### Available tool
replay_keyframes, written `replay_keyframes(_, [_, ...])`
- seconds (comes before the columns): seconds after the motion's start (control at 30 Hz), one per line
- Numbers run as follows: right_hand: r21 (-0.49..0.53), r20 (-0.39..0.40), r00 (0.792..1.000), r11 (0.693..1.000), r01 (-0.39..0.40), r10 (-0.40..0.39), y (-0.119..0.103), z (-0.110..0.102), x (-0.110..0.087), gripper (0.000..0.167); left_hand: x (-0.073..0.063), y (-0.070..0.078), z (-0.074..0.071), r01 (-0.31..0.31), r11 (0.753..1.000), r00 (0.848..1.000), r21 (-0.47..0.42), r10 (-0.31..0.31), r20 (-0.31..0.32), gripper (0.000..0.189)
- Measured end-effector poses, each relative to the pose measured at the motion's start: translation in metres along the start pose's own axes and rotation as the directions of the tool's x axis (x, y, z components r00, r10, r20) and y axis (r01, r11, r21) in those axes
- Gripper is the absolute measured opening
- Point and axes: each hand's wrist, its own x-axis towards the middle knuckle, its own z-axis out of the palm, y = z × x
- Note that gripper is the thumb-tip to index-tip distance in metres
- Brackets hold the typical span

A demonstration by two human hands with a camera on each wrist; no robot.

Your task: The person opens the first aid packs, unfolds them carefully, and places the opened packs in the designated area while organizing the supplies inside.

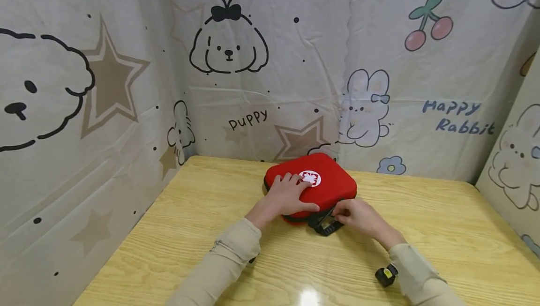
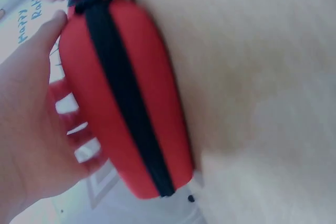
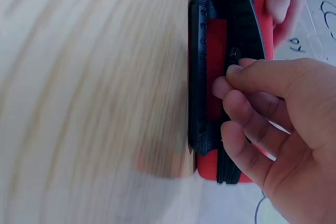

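A red first-aid case (image 1: pixel 333 175) with a round white emblem lies flat near the back of the table. On its top rests my left hand (image 1: pixel 288 196), fingers spread over the lid and thumb toward the front edge. My right hand (image 1: pixel 354 214) is at the case's front side, beside the black carry handle (image 1: pixel 331 228). In the right wrist view, its thumb and forefinger pinch at the black zipper (image 3: pixel 234 55), just behind the handle; the pull itself is mostly hidden by the fingertips. The black zipper band (image 2: pixel 123 87) along the case's side looks closed in the left wrist view.
The wooden table (image 1: pixel 190 212) carries the case. A printed cloth (image 1: pixel 295 85) hangs behind it and along the left side. Another patterned panel (image 1: pixel 514 165) stands at the right. A small black-and-yellow device (image 1: pixel 386 275) is by the right wrist.
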Motion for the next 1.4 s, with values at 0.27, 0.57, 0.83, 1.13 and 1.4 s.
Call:
replay_keyframes(0.27, [0.011,-0.024,0.998,0.998,-0.056,0.056,0.016,-0.013,-0.012,0.009,-0.011,-0.018,-0.012,-0.133,0.983,0.987,-0.130,0.142,0.070,0.077])
replay_keyframes(0.57, [0.032,-0.029,0.999,0.999,-0.043,0.044,0.025,-0.015,-0.015,0.005,-0.012,-0.026,-0.006,-0.210,0.977,0.977,-0.046,0.212,0.038,0.078])
replay_keyframes(0.83, [0.029,-0.046,0.997,0.998,-0.057,0.058,0.026,-0.016,-0.020,0.003,-0.012,-0.014,-0.005,-0.175,0.984,0.984,-0.023,0.176,0.027,0.082])
replay_keyframes(1.13, [0.081,-0.025,0.999,0.996,-0.036,0.038,0.025,-0.014,-0.029,0.006,-0.015,-0.001,-0.006,-0.149,0.989,0.989,0.012,0.148,0.027,0.084])
replay_keyframes(1.4, [0.109,-0.044,0.999,0.994,0.010,-0.005,0.022,-0.010,-0.034,0.014,-0.015,0.008,0.000,-0.096,0.994,0.995,0.055,0.096,0.007,0.090])
